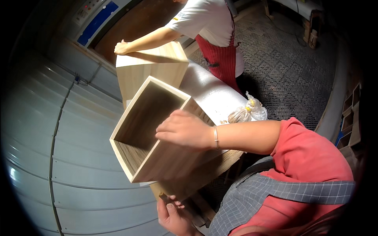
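An open wooden box (165, 165) is tilted on the work table (220, 157), its hollow side toward the left. My right hand (185, 129), with a thin bracelet at the wrist, is closed over the box's near wall, fingers curling inside the rim. Lower down, my left hand (175, 218) is closed with thumb and fingers around a small brown stick-like piece (162, 195). Only the tip of that piece shows, so its kind is unclear. Behind my box stands a second wooden box (151, 72), with a co-worker's hand (122, 48) resting on its top.
Across the table stands a co-worker in a red apron (218, 59). White foam sheeting (204, 88) covers part of the table. A tied plastic bag (250, 110) lies by my right forearm. Ribbed metal panels (86, 157) line the left side. Wooden frames (350, 118) stand at the far right.
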The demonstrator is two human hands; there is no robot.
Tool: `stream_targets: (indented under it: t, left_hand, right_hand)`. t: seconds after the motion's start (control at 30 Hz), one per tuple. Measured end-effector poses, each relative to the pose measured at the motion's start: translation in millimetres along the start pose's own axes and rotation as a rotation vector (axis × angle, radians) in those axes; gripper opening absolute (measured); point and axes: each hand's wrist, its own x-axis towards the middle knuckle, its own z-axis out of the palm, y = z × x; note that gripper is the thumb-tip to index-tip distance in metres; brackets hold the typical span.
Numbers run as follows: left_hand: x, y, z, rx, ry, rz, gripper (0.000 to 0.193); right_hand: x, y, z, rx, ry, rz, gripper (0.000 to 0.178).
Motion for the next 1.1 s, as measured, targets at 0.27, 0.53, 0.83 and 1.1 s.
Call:
stream_targets:
  t: [0.27,0.53,0.83,1.1]
  left_hand:
    - [51,-20,0,-0.631,-0.490,-0.278,0.039]
    - [67,-17,18,-0.853,-0.667,-0.650,0.046]
    - [80,-13,57,-0.919,-0.662,-0.635,0.052]
    - [101,22,68,-0.527,-0.447,-0.119,0.044]
  right_hand:
    - [-51,-62,-61,0.594,-0.103,0.608,0.026]
    - [-48,-57,-66,0.196,-0.190,0.295,0.046]
    - [-49,-4,-50,0.079,-0.128,0.101,0.038]
    - [-43,82,-87,0.231,-0.130,0.231,0.040]
